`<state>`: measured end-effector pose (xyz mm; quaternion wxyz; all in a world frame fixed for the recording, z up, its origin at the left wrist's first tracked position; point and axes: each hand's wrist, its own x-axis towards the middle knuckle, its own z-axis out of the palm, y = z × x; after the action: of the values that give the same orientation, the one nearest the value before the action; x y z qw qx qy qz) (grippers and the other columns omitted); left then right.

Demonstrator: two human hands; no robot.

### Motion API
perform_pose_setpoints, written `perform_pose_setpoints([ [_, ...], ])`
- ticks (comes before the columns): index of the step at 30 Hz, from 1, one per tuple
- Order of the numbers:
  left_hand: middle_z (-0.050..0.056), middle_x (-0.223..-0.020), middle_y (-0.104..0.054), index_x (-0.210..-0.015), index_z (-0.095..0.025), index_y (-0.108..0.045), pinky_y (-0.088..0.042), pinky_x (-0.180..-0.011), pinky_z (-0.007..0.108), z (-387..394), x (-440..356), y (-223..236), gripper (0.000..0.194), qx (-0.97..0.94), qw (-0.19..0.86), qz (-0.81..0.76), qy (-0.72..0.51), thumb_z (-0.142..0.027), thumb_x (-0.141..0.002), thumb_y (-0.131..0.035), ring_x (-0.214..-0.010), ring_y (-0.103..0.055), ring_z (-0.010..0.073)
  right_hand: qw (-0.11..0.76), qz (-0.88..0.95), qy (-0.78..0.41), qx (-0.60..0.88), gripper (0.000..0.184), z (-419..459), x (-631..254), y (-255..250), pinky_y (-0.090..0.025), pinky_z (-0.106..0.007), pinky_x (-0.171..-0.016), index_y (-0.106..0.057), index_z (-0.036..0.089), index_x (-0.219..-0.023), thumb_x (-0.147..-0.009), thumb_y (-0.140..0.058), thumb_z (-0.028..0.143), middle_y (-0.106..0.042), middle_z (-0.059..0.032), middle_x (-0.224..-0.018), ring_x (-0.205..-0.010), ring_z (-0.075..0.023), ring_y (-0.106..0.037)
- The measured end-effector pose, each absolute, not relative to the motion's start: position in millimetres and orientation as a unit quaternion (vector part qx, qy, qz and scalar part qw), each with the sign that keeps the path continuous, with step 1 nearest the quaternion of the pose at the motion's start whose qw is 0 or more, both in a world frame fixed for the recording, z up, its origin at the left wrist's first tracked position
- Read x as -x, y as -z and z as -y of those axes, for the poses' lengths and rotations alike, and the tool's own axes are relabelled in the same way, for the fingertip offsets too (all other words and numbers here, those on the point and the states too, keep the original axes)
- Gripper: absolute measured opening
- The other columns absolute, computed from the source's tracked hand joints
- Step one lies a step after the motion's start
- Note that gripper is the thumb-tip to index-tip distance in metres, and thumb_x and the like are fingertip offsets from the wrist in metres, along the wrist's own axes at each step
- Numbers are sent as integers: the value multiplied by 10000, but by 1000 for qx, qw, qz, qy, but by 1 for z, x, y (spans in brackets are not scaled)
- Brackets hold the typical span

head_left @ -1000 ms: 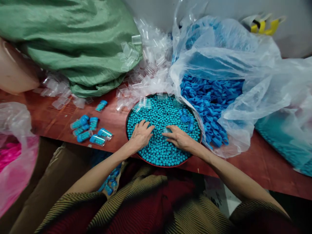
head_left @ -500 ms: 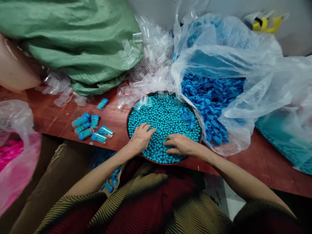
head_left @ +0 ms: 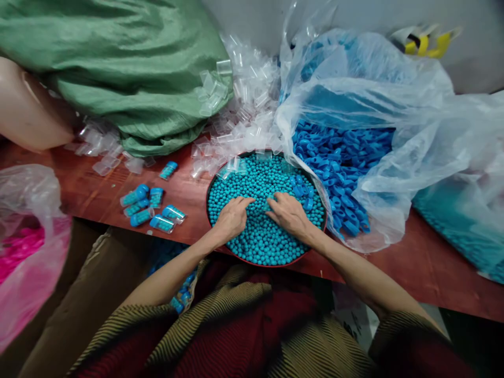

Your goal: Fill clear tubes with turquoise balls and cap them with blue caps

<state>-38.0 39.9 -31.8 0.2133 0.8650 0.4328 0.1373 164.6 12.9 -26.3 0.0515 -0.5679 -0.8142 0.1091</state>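
A round, red-rimmed tray full of small turquoise beads sits in front of me. My left hand is over the beads with its fingers bent together and the thumb side turned inward; whatever is in them is hidden. Opposite it, my right hand curls its fingers and thumb around a small clear plastic tube, mostly hidden by the fingers and hard to see against the beads. A few blue caps lie on the beads at the tray's right, and clear tubes lie at its back left.
Left of the tray lie several bead-filled tubes with blue caps. Behind are a heap of clear tubes and a green sack. A plastic bag of blue caps borders the tray's right side. Pink pieces fill a bag at far left.
Both hands first drew slightly toward me, then my right hand moved farther up the tray. The clear tube at my right fingers showed more plainly one second ago. The hands are now closer together.
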Motion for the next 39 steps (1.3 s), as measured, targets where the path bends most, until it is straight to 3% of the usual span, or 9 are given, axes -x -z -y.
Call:
perform_pose_setpoints([
  [3,81,-1113,-610,-1207,-176,-546,-449,-941,393,-40,44,34,422,-867,240,-415,-133,-72,-823,-406,-1030,-544,213,39,824,-162,541,264,-12,-163,26,-433,-328,-786,-638,149,-1029,-860,-553,334,-630,-136,-995,-915,-240,-569],
  [9,73,-1141,-613,-1165,-180,-558,-428,-951,370,-38,29,30,365,-791,428,-392,-195,-227,-803,-574,-1067,-553,210,230,594,-577,511,309,-23,-174,21,-498,-287,-724,-647,171,-945,-807,-563,434,-676,-28,-851,-784,-163,-640],
  [12,36,-973,-643,-997,-165,-589,-469,-826,302,-40,14,30,225,-678,560,-410,-243,-241,-786,-574,-906,-594,162,266,489,-675,484,380,-23,-172,21,-515,-282,-613,-608,154,-864,-822,-495,515,-647,-27,-736,-698,-173,-659],
  [15,-2,-791,-605,-864,-158,-530,-476,-623,237,-42,8,32,221,-544,680,-418,-258,-303,-730,-631,-718,-594,122,221,575,-561,553,389,-23,-176,18,-483,-267,-568,-605,162,-769,-873,-425,491,-645,-40,-688,-649,-179,-648],
  [19,-2,-713,-613,-901,-167,-479,-422,-455,192,-45,12,31,370,-442,763,-410,-233,-410,-703,-676,-543,-595,109,118,705,-134,687,238,-31,-193,14,-442,-291,-666,-641,174,-917,-889,-464,331,-661,-116,-950,-874,-238,-613],
  [21,1,-694,-615,-930,-163,-489,-403,-418,178,-48,15,29,382,-419,783,-409,-209,-423,-718,-672,-493,-585,99,23,704,-35,709,236,-33,-198,18,-427,-309,-640,-630,151,-973,-893,-452,284,-629,-170,-1021,-880,-266,-603],
  [27,0,-683,-615,-892,-162,-492,-397,-373,157,-51,15,28,328,-384,817,-405,-143,-387,-732,-671,-463,-595,92,-69,733,-64,674,238,-36,-199,26,-427,-310,-620,-619,161,-982,-907,-411,246,-641,-150,-997,-842,-258,-619],
  [33,-20,-602,-584,-904,-160,-486,-350,-346,140,-48,16,33,291,-388,825,-385,-145,-385,-778,-620,-408,-541,72,51,721,-199,662,220,-44,-209,28,-440,-271,-813,-636,172,-982,-866,-450,168,-688,-83,-1002,-936,-196,-624],
  [39,7,-752,-633,-1075,-187,-449,-414,-394,165,-47,18,37,475,-384,844,-329,-178,-385,-719,-693,-529,-624,120,180,737,-220,613,199,-38,-215,37,-462,-303,-787,-656,183,-943,-833,-495,221,-689,-61,-909,-842,-189,-620],
])
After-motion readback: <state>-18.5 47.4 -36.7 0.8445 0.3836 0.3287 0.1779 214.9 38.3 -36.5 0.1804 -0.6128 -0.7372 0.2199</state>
